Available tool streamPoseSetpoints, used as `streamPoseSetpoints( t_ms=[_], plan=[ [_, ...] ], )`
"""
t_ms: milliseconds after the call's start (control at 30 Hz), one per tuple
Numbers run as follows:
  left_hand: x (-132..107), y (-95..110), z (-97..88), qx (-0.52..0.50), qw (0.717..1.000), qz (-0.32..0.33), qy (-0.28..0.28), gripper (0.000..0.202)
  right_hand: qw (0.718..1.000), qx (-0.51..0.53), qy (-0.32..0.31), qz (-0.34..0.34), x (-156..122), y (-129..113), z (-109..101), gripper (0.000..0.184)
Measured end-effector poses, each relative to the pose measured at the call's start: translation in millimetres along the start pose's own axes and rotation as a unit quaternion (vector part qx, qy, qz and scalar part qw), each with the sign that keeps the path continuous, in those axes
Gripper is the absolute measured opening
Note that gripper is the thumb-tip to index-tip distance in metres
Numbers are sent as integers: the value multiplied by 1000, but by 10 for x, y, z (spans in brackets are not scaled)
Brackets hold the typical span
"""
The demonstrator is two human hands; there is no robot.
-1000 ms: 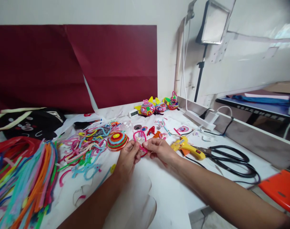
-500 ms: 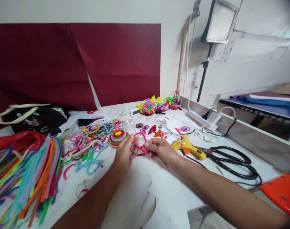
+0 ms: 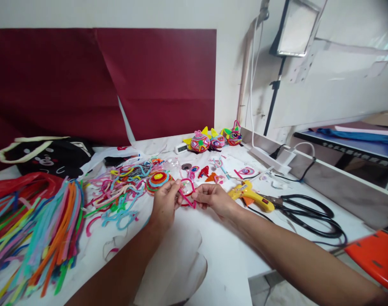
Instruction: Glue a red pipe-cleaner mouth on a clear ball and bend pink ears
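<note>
Both hands meet over the middle of the white table (image 3: 219, 250). My left hand (image 3: 163, 204) and my right hand (image 3: 213, 199) each pinch one side of a pink pipe cleaner (image 3: 186, 196) bent into a pointed loop, held just above the table. A round coiled disc of red, yellow and blue pipe cleaners (image 3: 157, 180) lies just beyond my left hand. A yellow glue gun (image 3: 251, 196) lies to the right of my right hand.
A big bundle of coloured pipe cleaners (image 3: 34, 233) fills the left, with loose bent pieces (image 3: 117, 195) beside it. Black scissors (image 3: 311, 212) lie at the right. Finished colourful figures (image 3: 213, 140) and a small clock (image 3: 181, 148) stand at the back. An orange stool (image 3: 375, 255) is at the lower right.
The pink loop has been pulled from a rounder shape into one with a point at the bottom. Both hands stay pinched on it, and the view has shifted slightly.
</note>
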State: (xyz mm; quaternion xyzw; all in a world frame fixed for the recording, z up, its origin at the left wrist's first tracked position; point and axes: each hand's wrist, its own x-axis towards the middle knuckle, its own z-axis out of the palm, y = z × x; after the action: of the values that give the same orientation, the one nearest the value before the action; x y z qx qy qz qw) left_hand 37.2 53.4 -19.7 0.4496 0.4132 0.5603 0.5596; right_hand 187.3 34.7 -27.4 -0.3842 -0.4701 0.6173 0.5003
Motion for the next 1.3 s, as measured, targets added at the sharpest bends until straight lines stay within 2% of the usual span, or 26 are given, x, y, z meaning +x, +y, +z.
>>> streamPoseSetpoints(
  t_ms=[233,400,533,700,867,967,1067,1133,1200,1300],
  plan=[
    [-48,35,27,21,998,-28,-58,44,998,42,41,-17,41,-32,-72,43],
    [-93,-10,28,92,986,-58,-126,34,997,55,51,-21,61,-69,-114,43],
    [-93,-81,26,137,977,-64,-150,31,997,52,45,-25,50,-54,-91,43],
    [-102,-106,31,174,973,-38,-147,27,999,24,27,-33,29,-65,-59,42],
    [-49,29,-19,230,960,-12,-161,25,998,-15,28,-47,49,-127,-128,40],
    [92,185,-127,247,962,31,-109,15,998,-50,18,-37,56,-140,-181,39],
    [248,334,-264,262,960,82,-48,15,993,-111,-29,-8,30,-114,-191,36],
    [304,390,-339,281,954,102,-32,16,985,-161,-63,5,6,-86,-183,31],
    [301,401,-390,308,944,113,-42,14,974,-213,-75,-3,-3,-65,-187,24],
    [221,354,-441,355,923,133,-72,13,957,-283,-42,-47,23,-75,-243,15]
  ],
)
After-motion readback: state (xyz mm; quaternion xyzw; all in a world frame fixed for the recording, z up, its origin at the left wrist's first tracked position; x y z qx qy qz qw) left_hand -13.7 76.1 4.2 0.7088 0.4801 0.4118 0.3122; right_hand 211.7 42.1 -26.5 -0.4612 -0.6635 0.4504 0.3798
